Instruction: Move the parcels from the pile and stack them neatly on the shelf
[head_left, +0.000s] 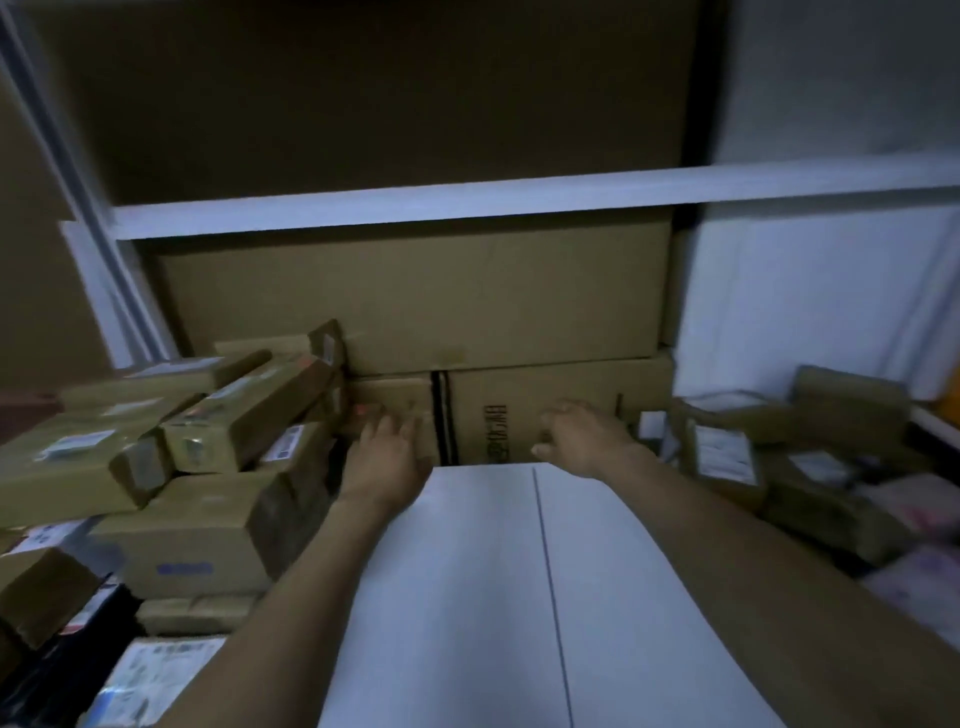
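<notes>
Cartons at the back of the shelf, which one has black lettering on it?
The lower right carton, just beyond the right hand: black characters run up its face. The long carton above it shows none.

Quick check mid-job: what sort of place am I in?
Likely a parcel storeroom or courier depot: white shelving, large cartons stacked at the back, and labelled parcels piled on both sides.

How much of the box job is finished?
Partway, it seems. On the left, brown parcels are already stacked beside the white shelf board, some crooked. The left hand and right hand hold nothing and reach toward the big box at the back. On the right, jumbled parcels lie waiting, so plenty looks left.
</notes>
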